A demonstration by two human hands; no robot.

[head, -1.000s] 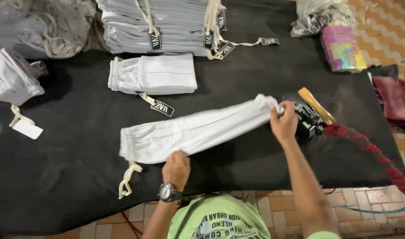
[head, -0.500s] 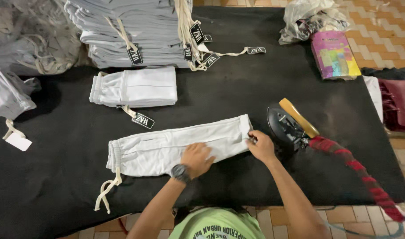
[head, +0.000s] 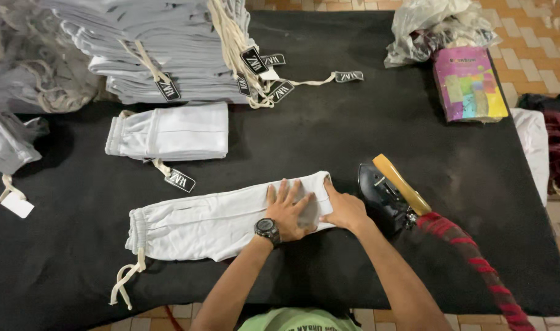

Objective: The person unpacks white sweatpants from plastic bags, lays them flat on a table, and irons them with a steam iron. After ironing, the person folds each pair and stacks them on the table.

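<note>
A pair of light grey trousers (head: 200, 224) lies lengthwise on the black table (head: 329, 129), waistband and drawstring at the left, legs folded back at the right end. My left hand (head: 290, 210), with a black wristwatch, presses flat on the folded end, fingers spread. My right hand (head: 344, 208) rests on the fold's right edge, fingers on the cloth. A black iron with a wooden handle (head: 390, 190) stands just right of my right hand.
A folded grey pair with a tag (head: 170, 132) lies behind. A tall stack of folded tagged garments (head: 170, 55) fills the back left. A colourful box (head: 469, 84) and plastic bag (head: 439, 24) sit at the back right. The iron's red braided cord (head: 476, 270) trails right.
The trouser legs have been folded back toward the waistband, making the garment shorter. Both hands moved together onto the folded right end.
</note>
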